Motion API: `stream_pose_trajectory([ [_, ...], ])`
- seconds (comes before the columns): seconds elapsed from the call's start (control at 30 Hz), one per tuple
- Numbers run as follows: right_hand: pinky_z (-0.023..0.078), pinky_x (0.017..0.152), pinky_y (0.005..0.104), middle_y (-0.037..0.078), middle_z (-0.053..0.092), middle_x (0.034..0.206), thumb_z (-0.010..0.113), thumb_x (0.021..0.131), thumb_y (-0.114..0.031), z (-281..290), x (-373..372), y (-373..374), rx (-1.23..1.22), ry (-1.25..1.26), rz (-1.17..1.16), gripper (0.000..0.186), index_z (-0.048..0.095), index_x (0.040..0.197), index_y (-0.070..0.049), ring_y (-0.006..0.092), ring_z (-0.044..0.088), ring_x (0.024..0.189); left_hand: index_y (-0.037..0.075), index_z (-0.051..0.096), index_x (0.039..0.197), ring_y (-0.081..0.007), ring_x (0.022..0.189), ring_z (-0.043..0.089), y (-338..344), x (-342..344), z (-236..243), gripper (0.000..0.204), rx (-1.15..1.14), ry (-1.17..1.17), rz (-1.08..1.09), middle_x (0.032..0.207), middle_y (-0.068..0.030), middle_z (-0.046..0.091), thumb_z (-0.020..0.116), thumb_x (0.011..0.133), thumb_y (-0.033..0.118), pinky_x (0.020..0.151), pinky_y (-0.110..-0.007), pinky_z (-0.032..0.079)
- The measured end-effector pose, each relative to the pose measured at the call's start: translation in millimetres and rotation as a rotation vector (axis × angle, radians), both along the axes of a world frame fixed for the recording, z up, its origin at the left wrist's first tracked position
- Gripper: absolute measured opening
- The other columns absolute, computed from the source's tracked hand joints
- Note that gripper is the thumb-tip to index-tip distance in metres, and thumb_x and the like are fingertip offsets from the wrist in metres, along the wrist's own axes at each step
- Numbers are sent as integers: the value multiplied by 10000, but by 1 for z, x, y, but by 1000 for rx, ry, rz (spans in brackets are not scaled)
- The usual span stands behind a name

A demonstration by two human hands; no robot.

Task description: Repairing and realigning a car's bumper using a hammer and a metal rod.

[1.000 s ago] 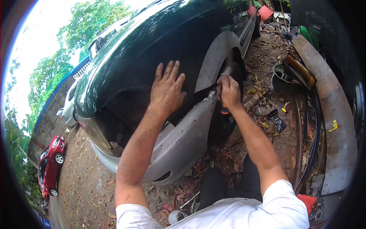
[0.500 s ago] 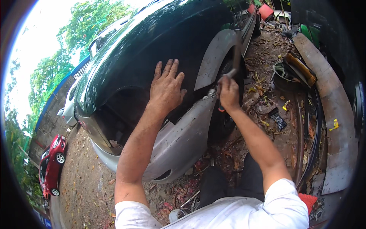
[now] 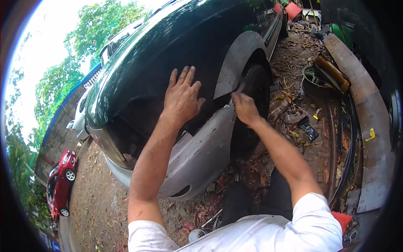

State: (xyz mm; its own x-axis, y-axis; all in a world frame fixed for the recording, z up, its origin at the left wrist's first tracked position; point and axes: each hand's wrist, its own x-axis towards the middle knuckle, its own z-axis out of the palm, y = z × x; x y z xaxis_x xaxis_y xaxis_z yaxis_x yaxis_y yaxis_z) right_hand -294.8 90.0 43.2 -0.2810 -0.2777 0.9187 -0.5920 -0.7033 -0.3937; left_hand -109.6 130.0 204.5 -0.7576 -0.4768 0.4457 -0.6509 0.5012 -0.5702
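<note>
My left hand (image 3: pixel 183 98) lies flat against the dark green car fender (image 3: pixel 184 46), its fingers spread. My right hand (image 3: pixel 247 110) is closed round a hammer (image 3: pixel 241 87), whose blurred head is close to the corner where the grey wheel-arch trim (image 3: pixel 239 59) meets the fender. I cannot tell whether the head touches the panel. Just below that hand is the torn upper end of the grey bumper (image 3: pixel 201 155). The headlight opening (image 3: pixel 140 117) is a dark gap to the left of my left forearm.
The front tyre (image 3: pixel 257 86) stands right of my right hand. On the leaf-strewn ground are a black bucket (image 3: pixel 308 86) and a long curved panel (image 3: pixel 357 96). A red car (image 3: pixel 62 182) is far left; a small white container (image 3: pixel 196 235) sits by my legs.
My right hand has swung the hammer down and left, from over the wheel to the fender's edge. The left hand keeps its place on the fender.
</note>
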Motion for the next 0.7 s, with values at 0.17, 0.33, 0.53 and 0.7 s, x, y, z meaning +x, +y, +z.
stream_pose_trajectory([
  [0.17,437,621,440,216,576,708,423,932,-228,-7,-5,1,209,-354,199,330,582,805,32,390,583,712,66,581,988,-293,1311,292,2,-1,1,333,-10,20,38,1368,-186,367,653,756,294,1101,-445,156],
  [0.33,442,592,430,216,579,711,419,933,-222,-6,-6,2,286,3,115,316,580,824,27,382,577,672,64,584,988,-295,1309,295,5,-2,2,339,-4,43,36,1365,-186,370,658,750,294,1100,-449,156],
  [0.53,442,586,417,195,566,675,429,928,-270,-7,-2,5,289,351,95,337,568,808,12,367,565,647,58,597,968,-296,1316,281,7,5,1,324,16,56,27,1363,-190,370,660,742,282,1102,-445,157],
  [0.7,443,571,449,195,547,598,449,928,-272,-11,1,5,221,155,78,373,561,750,36,392,571,619,54,617,928,-289,1311,293,8,8,0,299,19,43,-30,1353,-200,379,656,730,275,1103,-432,174],
])
